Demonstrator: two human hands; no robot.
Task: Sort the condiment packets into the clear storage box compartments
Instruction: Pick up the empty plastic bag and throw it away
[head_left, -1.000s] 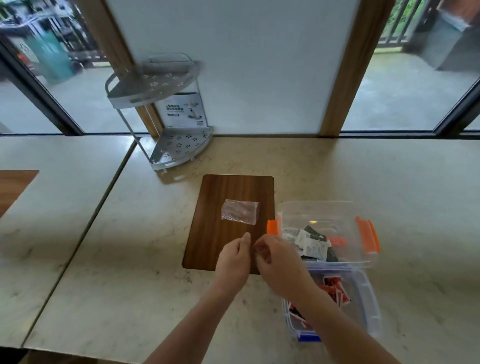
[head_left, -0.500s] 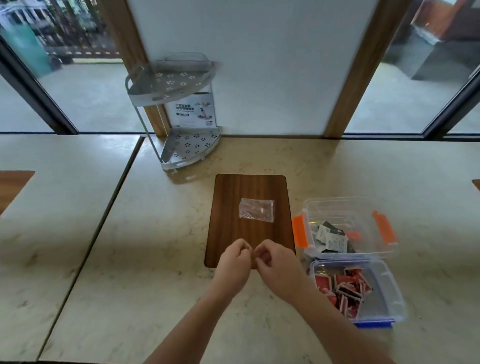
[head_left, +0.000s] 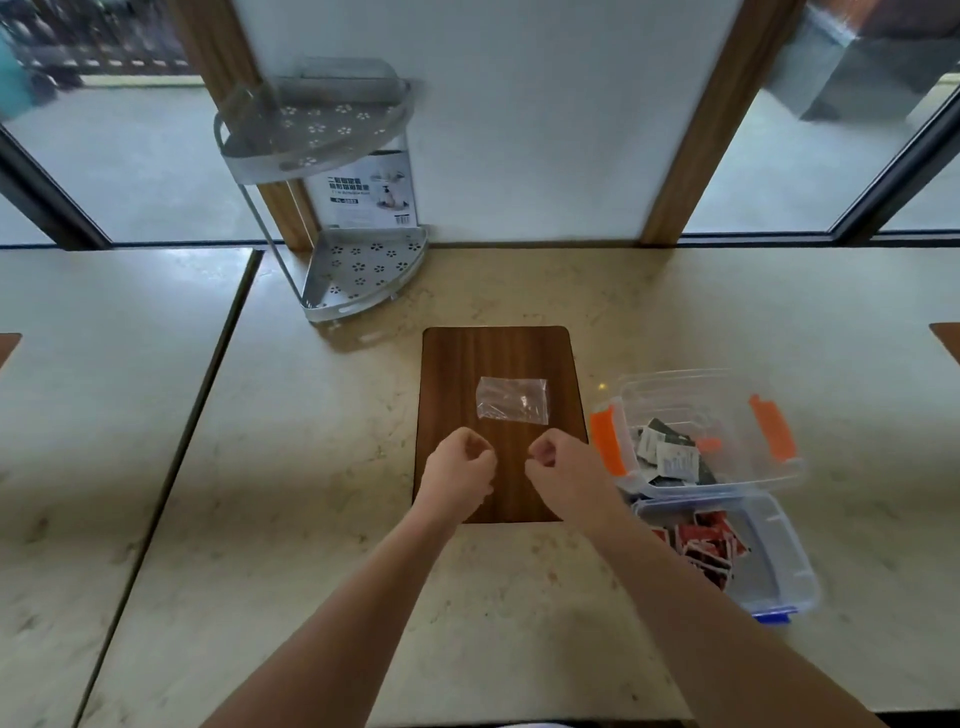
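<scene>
A clear plastic bag (head_left: 512, 399) lies flat on a dark wooden board (head_left: 452, 364). Just in front of it, over the board, are my left hand (head_left: 460, 470) and my right hand (head_left: 563, 470), both with fingers curled in and a small gap between them; nothing shows in either. To the right stands a clear storage box with orange clips (head_left: 769, 467) holding black and white packets (head_left: 667, 457). In front of it a clear box with a blue clip (head_left: 779, 561) holds red packets (head_left: 706, 545).
A metal two-tier corner rack (head_left: 358, 270) with a printed label stands at the back left, against the window wall. A seam in the marble tabletop (head_left: 171, 436) runs down the left. A brown board corner (head_left: 948, 338) pokes in at the right edge.
My two hands were touching over the board's near edge; now they have drawn slightly apart. The view has shifted, so the board and boxes sit more central.
</scene>
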